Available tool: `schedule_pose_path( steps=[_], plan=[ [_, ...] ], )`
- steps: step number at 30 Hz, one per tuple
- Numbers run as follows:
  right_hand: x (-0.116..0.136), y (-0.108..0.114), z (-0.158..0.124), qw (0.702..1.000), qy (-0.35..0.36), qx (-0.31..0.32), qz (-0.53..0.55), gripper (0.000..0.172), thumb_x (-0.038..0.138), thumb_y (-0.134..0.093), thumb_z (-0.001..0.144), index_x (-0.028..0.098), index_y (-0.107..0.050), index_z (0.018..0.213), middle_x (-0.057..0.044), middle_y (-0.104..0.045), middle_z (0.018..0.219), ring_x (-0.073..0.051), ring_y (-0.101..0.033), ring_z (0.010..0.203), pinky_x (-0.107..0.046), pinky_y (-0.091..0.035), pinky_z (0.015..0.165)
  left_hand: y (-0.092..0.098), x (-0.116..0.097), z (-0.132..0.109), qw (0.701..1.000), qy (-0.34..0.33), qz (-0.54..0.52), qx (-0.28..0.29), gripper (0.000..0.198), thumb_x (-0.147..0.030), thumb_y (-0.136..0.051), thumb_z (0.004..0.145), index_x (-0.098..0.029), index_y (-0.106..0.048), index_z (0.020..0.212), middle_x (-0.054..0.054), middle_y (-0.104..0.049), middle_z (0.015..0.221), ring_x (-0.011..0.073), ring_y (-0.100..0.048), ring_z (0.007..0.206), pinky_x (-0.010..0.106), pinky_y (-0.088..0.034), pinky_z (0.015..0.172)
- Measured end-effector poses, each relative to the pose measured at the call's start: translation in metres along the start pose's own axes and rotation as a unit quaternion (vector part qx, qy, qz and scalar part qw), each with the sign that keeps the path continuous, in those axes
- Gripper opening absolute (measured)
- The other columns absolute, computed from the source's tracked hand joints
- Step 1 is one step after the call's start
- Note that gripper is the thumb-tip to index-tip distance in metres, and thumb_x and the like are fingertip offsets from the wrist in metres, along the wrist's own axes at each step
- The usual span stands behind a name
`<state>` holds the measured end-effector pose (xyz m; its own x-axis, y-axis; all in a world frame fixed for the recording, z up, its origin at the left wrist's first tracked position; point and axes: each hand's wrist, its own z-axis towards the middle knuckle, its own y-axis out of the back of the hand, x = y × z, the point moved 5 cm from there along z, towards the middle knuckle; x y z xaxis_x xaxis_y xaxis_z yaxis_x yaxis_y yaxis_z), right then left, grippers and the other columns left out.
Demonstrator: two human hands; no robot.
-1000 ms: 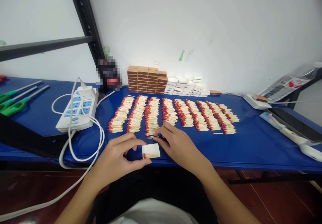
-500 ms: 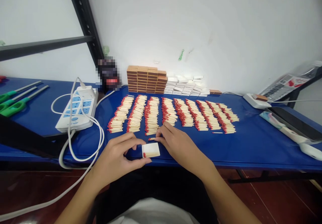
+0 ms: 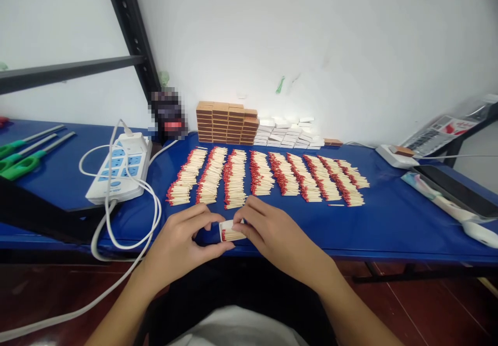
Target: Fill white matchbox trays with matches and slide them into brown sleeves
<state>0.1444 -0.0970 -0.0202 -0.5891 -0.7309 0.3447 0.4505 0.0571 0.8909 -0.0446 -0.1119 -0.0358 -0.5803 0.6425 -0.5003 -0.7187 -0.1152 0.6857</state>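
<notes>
A small white matchbox tray (image 3: 229,232) with a few red-tipped matches in it lies near the front edge of the blue table (image 3: 389,221). My left hand (image 3: 182,242) grips the tray's left side between thumb and fingers. My right hand (image 3: 268,229) is over the tray's right half, its fingertips pinched at the tray, seemingly on matches that I cannot see clearly. Just beyond the hands lie several rows of red-tipped matches (image 3: 264,177).
Stacked brown matchboxes (image 3: 225,123) and white trays (image 3: 288,133) stand at the wall. A white power strip (image 3: 120,167) with looped cable lies left, green-handled scissors (image 3: 23,154) far left, a black shelf frame (image 3: 128,29) behind. A phone (image 3: 455,190) and packets lie right.
My right hand has drawn back from the loose matches at the foot of the rows and come over the tray. The left hand has kept its hold.
</notes>
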Motion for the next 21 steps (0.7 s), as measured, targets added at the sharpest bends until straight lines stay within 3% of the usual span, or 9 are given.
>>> schedule_pose_path(
  steps=[4, 9, 21],
  plan=[
    [-0.015, 0.005, 0.004, 0.998, -0.032, -0.038, 0.023, 0.012, 0.02, -0.056, 0.111, 0.019, -0.068, 0.113, -0.006, -0.068, 0.107, -0.02, -0.07, 0.094, -0.033, -0.055, 0.083, -0.001, 0.0, 0.0, 1.0, 0.0, 0.001, 0.01, 0.03, -0.03, -0.09, 0.088, -0.022, -0.076, 0.114, -0.001, -0.063, 0.087, 0.0117, -0.056, 0.07, 0.024, -0.05, 0.069],
    [-0.026, -0.006, 0.007, 0.998, -0.055, -0.011, -0.017, 0.022, 0.019, -0.055, 0.111, 0.021, -0.07, 0.126, -0.008, -0.067, 0.111, -0.022, -0.071, 0.095, -0.034, -0.056, 0.085, -0.001, 0.001, 0.0, 1.0, 0.004, -0.003, 0.017, 0.03, -0.03, -0.09, 0.088, -0.021, -0.076, 0.113, -0.001, -0.063, 0.086, 0.012, -0.057, 0.07, 0.024, -0.05, 0.069],
    [-0.028, -0.01, 0.008, 0.998, -0.058, -0.026, -0.027, 0.017, 0.019, -0.056, 0.11, 0.02, -0.069, 0.121, -0.008, -0.068, 0.11, -0.021, -0.071, 0.093, -0.032, -0.054, 0.081, 0.0, -0.001, -0.001, 1.0, 0.005, -0.006, 0.022, 0.031, -0.028, -0.091, 0.087, -0.021, -0.075, 0.112, -0.002, -0.062, 0.087, 0.0118, -0.057, 0.071, 0.024, -0.049, 0.069]
  ],
)
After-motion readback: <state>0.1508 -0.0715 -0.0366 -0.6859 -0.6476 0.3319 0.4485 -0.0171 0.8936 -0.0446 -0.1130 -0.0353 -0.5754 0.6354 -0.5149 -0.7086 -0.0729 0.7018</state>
